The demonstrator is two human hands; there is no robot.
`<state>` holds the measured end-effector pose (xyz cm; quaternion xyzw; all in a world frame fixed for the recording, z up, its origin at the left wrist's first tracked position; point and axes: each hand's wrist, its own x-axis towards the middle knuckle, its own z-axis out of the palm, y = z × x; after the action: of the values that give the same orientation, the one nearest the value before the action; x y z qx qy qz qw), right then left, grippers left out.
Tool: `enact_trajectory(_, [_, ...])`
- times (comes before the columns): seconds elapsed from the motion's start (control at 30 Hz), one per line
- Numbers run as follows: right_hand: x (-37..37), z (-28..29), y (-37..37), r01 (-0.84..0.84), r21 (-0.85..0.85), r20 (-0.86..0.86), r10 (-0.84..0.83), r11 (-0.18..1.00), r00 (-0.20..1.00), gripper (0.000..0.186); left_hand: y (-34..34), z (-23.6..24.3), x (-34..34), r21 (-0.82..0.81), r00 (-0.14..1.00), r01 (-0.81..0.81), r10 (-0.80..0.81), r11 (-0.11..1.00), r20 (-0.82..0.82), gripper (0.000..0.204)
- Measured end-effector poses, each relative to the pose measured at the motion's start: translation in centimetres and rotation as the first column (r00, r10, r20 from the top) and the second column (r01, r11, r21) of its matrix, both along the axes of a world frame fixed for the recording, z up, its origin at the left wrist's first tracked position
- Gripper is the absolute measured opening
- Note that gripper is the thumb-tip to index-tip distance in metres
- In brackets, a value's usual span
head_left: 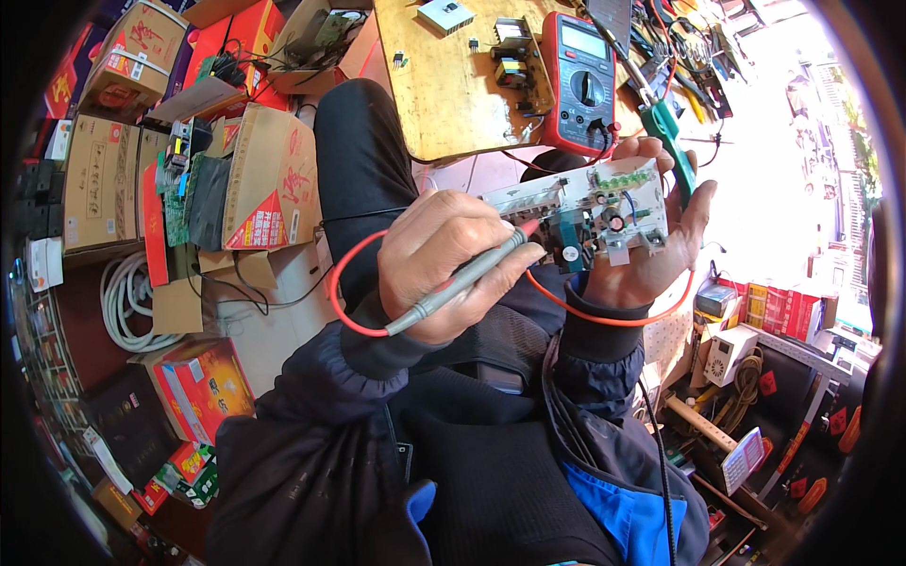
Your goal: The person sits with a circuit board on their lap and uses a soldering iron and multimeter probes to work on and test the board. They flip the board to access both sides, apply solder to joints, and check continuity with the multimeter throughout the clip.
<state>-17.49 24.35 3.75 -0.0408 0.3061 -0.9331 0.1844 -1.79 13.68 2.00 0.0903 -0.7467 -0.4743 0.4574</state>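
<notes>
"So, what are the two hands doing?"

"The left hand (442,259) has a tight pinch on a grey plastic stick-like test probe (462,283) with a curly red wire (342,283). The right hand (661,264) is partly closed around a pale, flat circuit board (653,200) with lots of little parts on top."

"Where is the board?"

"Up off the lap, in the right hand, near the edge of the yellow wooden table (434,104). A red and grey box-shaped meter (578,85) with a black dial sits on that table."

"Does the probe touch the board?"

"Its tip is right by the dark parts. I can't tell if it touches."

"What could go wrong?"

"I think the tip could slide and touch two metal bits at once, if the left hand shakes. The board might tip too, if the right hand gets loose. And a pull on the wire could drag the probe away."

"And that long green-handled tool (668,141)?"

"It lies by the right thumb and fingers. I can't tell if they grip it. It might bump the board."

"How are the hands bent?"

"The left shows its back, with the probe aimed up and to the right. The right is palm up, fingers curled, thumb out at the side."
</notes>
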Motion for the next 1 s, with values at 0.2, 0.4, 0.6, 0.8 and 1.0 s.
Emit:
enact_trajectory(0.2, [0.0, 0.1, -0.2, -0.004, -0.036, 0.027, 0.005, 0.999, 1.000, 0.044, -0.6, -0.4, -0.1, -0.149, 1.000, 0.024, -0.025, 0.989, -0.006, 0.030])
enact_trajectory(0.4, [-0.5, -0.1, 0.2, -0.014, 0.058, -0.017, 0.015, 0.998, 1.000, 0.056, -1.0, -0.5, 0.0, -0.122, 1.000, 0.012, -0.011, 0.992, 0.009, 0.028])
enact_trajectory(0.6, [-1.0, -0.3, 0.2, -0.054, 0.018, -0.058, 0.055, 0.998, 0.997, 0.057, -1.1, -0.6, -0.5, -0.095, 1.000, -0.009, 0.010, 0.995, 0.013, 0.028])
enact_trajectory(0.8, [-0.9, -0.6, -0.1, -0.058, 0.013, -0.081, 0.059, 0.998, 0.995, 0.060, -1.5, -0.7, -0.3, -0.055, 0.999, 0.002, -0.001, 0.998, 0.032, 0.027])
enact_trajectory(1.0, [-0.9, -0.6, -0.5, -0.131, -0.105, -0.181, 0.110, 0.986, 0.977, 0.055, -1.7, -1.1, -0.2, 0.001, 0.995, -0.010, 0.010, 1.000, 0.096, 0.026])
